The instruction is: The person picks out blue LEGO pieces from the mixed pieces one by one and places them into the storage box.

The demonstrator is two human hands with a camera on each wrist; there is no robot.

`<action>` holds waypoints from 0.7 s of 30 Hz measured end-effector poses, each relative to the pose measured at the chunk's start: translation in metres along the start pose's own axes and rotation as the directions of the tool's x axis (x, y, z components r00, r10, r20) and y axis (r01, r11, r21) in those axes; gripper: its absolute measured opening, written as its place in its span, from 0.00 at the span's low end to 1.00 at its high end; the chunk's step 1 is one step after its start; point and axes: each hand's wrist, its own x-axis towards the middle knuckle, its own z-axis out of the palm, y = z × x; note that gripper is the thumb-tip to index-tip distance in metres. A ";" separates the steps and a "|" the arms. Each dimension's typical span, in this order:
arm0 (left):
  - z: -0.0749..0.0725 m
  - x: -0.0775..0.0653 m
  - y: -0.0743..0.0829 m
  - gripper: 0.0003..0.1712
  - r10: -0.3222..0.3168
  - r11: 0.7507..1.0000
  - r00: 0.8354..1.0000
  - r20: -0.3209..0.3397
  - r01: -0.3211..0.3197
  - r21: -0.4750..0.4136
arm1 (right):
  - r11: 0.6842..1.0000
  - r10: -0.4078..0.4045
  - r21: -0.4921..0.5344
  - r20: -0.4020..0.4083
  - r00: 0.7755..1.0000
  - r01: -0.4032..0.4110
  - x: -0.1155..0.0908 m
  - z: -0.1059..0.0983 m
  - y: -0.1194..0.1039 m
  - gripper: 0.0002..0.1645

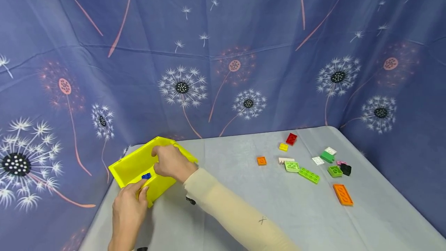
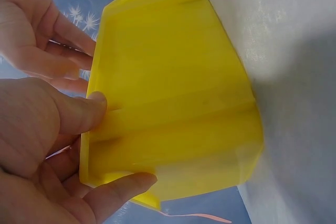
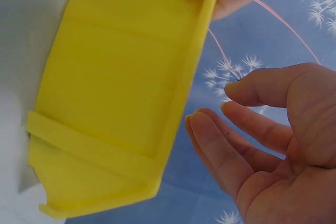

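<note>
A yellow plastic bin sits at the left of the table. My left hand grips its near rim, with the thumb lying along the outer wall in the left wrist view. Inside, a small blue toy brick shows just beyond the left fingers. My right hand hangs over the bin's opening, coming in from the right. In the right wrist view its fingers are loosely bent and apart from the thumb, with nothing between them.
Loose toy bricks lie across the right of the table: a red brick, a long lime-green brick, an orange plate, a black brick and several others. A blue dandelion-print curtain stands behind.
</note>
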 end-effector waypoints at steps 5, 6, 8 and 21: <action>-0.001 0.000 0.001 0.15 -0.006 1.000 1.000 0.006 0.006 0.002 | 0.999 -0.036 -0.022 -0.021 0.999 0.036 -0.004 -0.013 0.003 0.22; -0.001 0.000 0.001 0.15 -0.006 1.000 1.000 0.005 0.006 0.003 | 0.999 -0.046 -0.020 -0.026 0.999 0.046 -0.005 -0.016 0.004 0.22; -0.001 0.000 0.000 0.15 -0.004 1.000 1.000 -0.005 0.004 0.003 | 0.997 -0.074 -0.010 -0.045 0.996 0.074 -0.006 -0.022 0.005 0.22; -0.003 0.000 0.002 0.16 -0.041 0.999 0.999 0.018 0.041 0.008 | 0.990 -0.128 0.041 -0.175 0.976 0.138 -0.036 -0.073 0.019 0.17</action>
